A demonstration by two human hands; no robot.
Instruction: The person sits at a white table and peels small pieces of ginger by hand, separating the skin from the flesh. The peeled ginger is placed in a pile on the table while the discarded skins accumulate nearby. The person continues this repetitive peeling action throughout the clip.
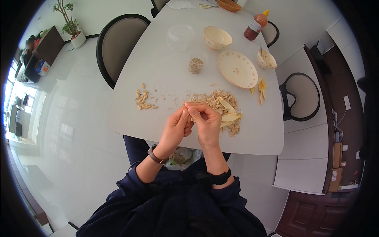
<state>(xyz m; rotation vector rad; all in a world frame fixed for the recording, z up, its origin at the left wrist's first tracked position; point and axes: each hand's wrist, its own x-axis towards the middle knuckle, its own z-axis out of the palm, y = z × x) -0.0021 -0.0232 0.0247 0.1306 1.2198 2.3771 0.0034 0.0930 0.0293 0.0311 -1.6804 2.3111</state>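
Observation:
My left hand [176, 122] and my right hand [206, 122] meet fingertip to fingertip over the near part of the white table [130, 120]. Whatever lies between the pinched fingers is too small and hidden to tell. Right beside my right hand spreads a pile of seed shells or seeds [232, 99], with pale yellow peel pieces [230, 117] on top. A smaller group of seeds [143, 99] lies to the left, with crumbs scattered between the two. Beyond my hands stands a clear plastic cup [196, 65] partly filled with small kernels.
A floral plate [237, 69], an empty bowl [217, 38], a clear plastic container [180, 37], a small bowl with a spoon [266, 60] and a red-brown bottle [256, 26] stand farther back. Peels [262, 89] lie at the right. A plastic bag [182, 157] sits below the near edge.

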